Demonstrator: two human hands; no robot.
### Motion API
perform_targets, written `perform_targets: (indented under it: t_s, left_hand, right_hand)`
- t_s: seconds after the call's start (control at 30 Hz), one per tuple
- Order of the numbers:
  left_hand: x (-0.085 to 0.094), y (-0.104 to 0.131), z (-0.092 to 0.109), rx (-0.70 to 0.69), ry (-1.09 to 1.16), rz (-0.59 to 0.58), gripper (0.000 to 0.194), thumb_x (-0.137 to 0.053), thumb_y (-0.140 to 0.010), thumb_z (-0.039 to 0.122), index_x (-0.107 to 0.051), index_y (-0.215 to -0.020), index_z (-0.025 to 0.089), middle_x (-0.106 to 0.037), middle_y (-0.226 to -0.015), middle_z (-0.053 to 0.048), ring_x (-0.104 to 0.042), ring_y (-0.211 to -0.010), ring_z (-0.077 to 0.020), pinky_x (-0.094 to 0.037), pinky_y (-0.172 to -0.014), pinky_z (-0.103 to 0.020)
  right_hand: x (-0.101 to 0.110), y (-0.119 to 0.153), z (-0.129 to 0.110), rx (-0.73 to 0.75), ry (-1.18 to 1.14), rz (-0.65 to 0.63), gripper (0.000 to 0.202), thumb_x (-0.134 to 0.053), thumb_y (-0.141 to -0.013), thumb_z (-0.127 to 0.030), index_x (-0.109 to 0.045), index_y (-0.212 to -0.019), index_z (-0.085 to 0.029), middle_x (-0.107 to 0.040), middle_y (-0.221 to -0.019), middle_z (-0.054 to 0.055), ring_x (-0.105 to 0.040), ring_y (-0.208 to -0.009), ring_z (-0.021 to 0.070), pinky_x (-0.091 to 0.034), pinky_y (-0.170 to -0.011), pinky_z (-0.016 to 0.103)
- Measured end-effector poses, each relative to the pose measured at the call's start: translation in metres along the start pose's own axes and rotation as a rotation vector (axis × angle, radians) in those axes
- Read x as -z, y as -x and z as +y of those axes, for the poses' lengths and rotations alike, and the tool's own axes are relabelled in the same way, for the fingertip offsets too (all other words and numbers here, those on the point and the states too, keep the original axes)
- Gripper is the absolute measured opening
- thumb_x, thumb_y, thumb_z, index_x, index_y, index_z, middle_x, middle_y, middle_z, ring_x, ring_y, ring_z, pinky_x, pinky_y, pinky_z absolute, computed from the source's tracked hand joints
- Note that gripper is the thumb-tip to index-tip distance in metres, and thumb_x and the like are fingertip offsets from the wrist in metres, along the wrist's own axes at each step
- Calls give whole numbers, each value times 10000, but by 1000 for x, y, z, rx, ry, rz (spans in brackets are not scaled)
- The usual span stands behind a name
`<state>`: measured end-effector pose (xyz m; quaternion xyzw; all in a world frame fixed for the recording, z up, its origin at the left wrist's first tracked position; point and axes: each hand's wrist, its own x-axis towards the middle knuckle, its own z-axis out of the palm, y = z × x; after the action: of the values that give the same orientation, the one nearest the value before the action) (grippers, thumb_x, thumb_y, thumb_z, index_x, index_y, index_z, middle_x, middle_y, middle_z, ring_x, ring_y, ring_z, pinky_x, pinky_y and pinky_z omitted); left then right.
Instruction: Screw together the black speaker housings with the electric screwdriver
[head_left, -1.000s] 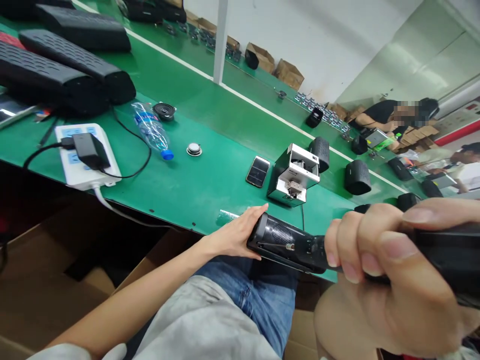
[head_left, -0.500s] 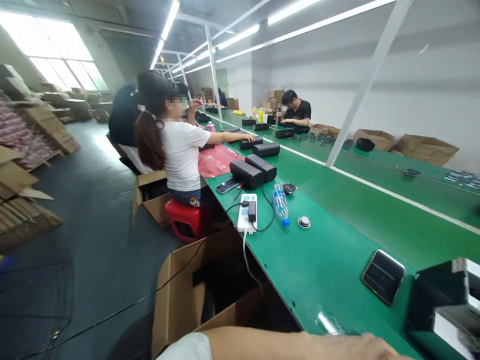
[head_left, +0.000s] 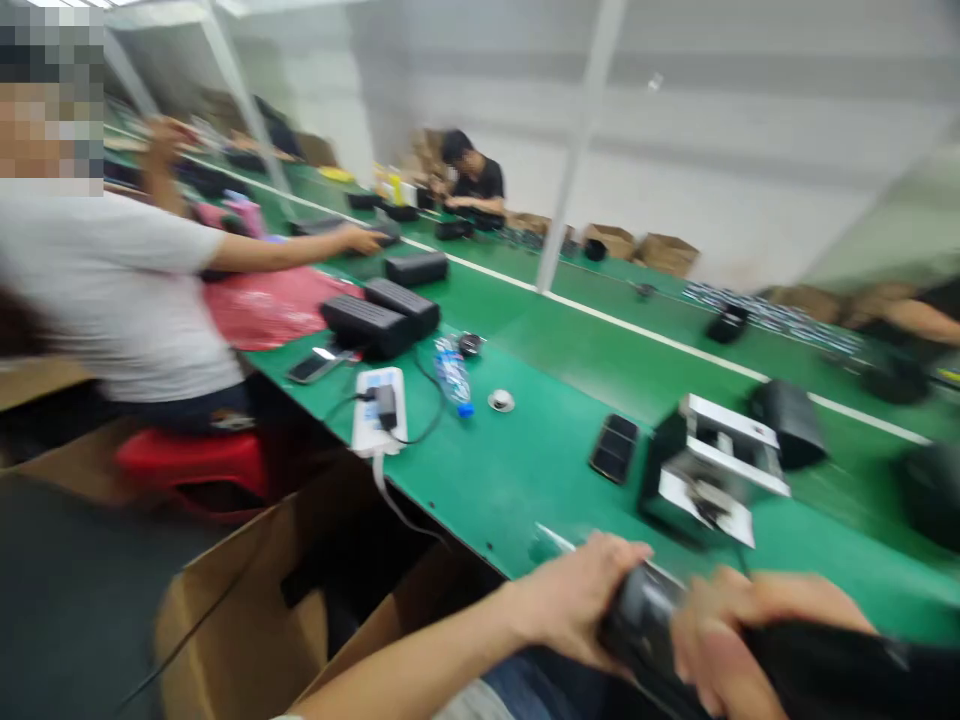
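1. Across the centre: the tabletop (head_left: pixel 525 490), green, smooth and glossy.
2. Left of centre: a bottle (head_left: pixel 452 372) of clear, shiny plastic; a power strip (head_left: pixel 367 435) in smooth white plastic; black boxes (head_left: pixel 367 325) of matt-looking plastic.
3. Left: a pink sheet (head_left: pixel 262 305), crinkled shiny film; a shirt (head_left: pixel 127 300) of soft cloth; a stool (head_left: pixel 187 465) in smooth red plastic.
4. Lower left: a carton (head_left: pixel 240 640), matt brown cardboard.
5. Right of centre: a glossy-faced phone (head_left: pixel 615 447).
6. Lower right: a black casing (head_left: pixel 649 610), glossy plastic by its look; blur hides the black tool's (head_left: pixel 832 665) finish.

Bright | strip lights (head_left: pixel 236 6), top left | motion blur overall | shadow under bench (head_left: pixel 517 480)
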<state>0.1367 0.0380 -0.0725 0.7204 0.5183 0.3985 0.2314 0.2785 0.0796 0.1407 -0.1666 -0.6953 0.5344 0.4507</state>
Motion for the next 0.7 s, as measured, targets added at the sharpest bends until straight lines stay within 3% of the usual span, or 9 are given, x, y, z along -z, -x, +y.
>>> perform_targets:
  t_s: [0.07,0.17,0.27,0.33,0.47,0.57,0.7]
  left_hand:
    - [8,7,14,16,48,65,1496,-1138,-725,447,-156,-1843,293,-520,-1727,-272,-604,-1564,-532,-531,-1324,-697]
    - [19,14,19,56,70,79,1544,-1126,-749,242,-73,-1870,369,-440,-1804,-227,-511,-1667,-502,-472,-1387,-705]
    - [22,16,19,48,64,40,1563,-1101,-781,186,-9,-1878,401,-422,-1825,-217,-465,-1706,-501,-461,-1392,-739]
    - [21,16,20,48,59,36,1567,-1101,-780,168,-7,-1875,411,-430,-1825,-216,-467,-1707,-504,-464,-1387,-755]
    - [19,17,20,70,44,44,1582,-1099,-761,123,-13,-1870,427,-425,-1836,-214,-452,-1724,-503,-460,-1394,-753]
    - [20,18,20,83,43,51,1540,-1083,-782,128,-36,-1873,423,-429,-1840,-210,-465,-1723,-490,-468,-1397,-732]
    - [21,20,20,87,47,59,1516,-1081,-779,137,-73,-1878,411,-427,-1846,-214,-479,-1718,-491,-487,-1390,-720]
  right_hand:
    - [20,5,-18,47,1,24,275,-954,-920,-512,-744,-1037,-379,-568,-615,-32,-559,-451,225,-506,-402,384]
    - [42,-11,-49,183,-112,87,198,-883,-988,-434,-755,-1114,-350,-468,-524,-108,-326,-294,133,-360,-300,303]
    - [60,-50,-61,332,-92,363,236,-926,-889,-227,-761,-1037,-308,-527,-563,-118,-362,-340,111,-399,-344,278]
    - [71,-79,-51,415,-36,490,265,-882,-812,-133,-723,-954,-292,-557,-569,-118,-466,-400,125,-473,-418,277]
    - [81,-125,-6,435,22,495,218,-845,-825,-210,-645,-883,-275,-573,-543,-116,-548,-417,135,-516,-458,279]
    - [79,-141,20,388,51,473,233,-855,-816,-268,-635,-895,-270,-552,-551,-126,-528,-394,122,-505,-439,278]
    - [76,-148,31,318,60,466,237,-835,-813,-279,-629,-931,-268,-555,-566,-128,-501,-393,110,-491,-431,272]
